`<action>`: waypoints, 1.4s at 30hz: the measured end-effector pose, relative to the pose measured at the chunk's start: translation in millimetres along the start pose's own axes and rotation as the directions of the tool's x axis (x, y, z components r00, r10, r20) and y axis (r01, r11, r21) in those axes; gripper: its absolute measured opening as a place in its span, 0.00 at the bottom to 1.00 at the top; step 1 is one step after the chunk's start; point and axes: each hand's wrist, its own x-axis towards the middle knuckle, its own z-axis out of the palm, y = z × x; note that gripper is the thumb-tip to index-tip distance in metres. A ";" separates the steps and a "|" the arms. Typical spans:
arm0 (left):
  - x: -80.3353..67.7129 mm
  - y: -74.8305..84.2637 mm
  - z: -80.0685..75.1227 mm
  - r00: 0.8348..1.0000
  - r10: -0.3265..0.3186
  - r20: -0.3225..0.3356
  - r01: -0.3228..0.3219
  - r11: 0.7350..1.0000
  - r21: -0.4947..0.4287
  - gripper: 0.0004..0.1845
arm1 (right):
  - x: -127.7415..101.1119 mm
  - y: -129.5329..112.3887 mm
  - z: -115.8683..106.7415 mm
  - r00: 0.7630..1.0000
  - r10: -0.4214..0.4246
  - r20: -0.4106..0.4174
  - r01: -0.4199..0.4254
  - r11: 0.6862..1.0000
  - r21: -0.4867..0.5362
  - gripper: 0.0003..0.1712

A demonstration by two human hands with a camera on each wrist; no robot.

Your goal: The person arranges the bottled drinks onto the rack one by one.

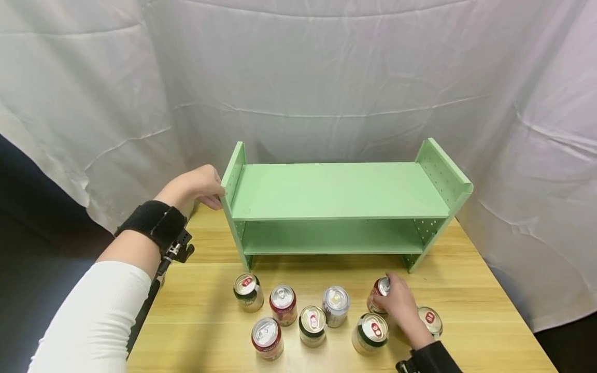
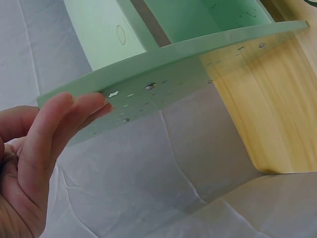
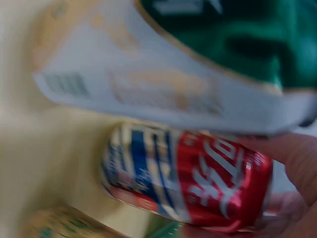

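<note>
A light green two-tier shelf [image 1: 340, 191] stands on the wooden table [image 1: 466, 290]. My left hand [image 1: 210, 192] rests against the outer face of its left side panel [image 2: 163, 84], fingers [image 2: 64, 119] laid fairly straight along the panel. My right hand [image 1: 394, 300] grips a red can [image 1: 381, 286] standing in front of the shelf's right end. In the blurred right wrist view the red can [image 3: 198, 183] shows with a finger [image 3: 297, 158] curled round it, under a green and white can [image 3: 198, 59].
Several more cans stand in a loose cluster at the table's front, among them a green-gold one [image 1: 248, 291], a red one [image 1: 283, 304] and a silver one [image 1: 336, 305]. Another can [image 1: 431, 320] sits just right of my right wrist. White cloth [image 1: 326, 77] hangs behind.
</note>
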 end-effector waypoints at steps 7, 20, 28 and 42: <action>-0.7 0.4 2.0 1.000 0.004 -0.001 -0.004 1.000 -0.010 0.13 | 5.5 -2.6 -9.0 0.997 -0.006 0.075 0.014 0.994 -0.112 0.45; -7.6 -4.3 0.0 0.999 -0.015 -0.028 0.015 1.000 -0.009 0.17 | 9.9 1.5 3.7 0.999 -0.019 0.027 0.020 1.000 -0.023 0.47; -9.1 -2.6 1.8 0.999 -0.012 -0.032 0.011 0.999 -0.034 0.17 | 11.1 10.1 10.0 1.000 0.008 -0.011 -0.008 0.999 0.034 0.52; -0.2 7.9 10.3 1.000 0.009 -0.016 -0.010 1.000 -0.023 0.16 | 1.5 20.6 5.4 0.998 0.050 -0.047 -0.050 0.999 -0.004 0.47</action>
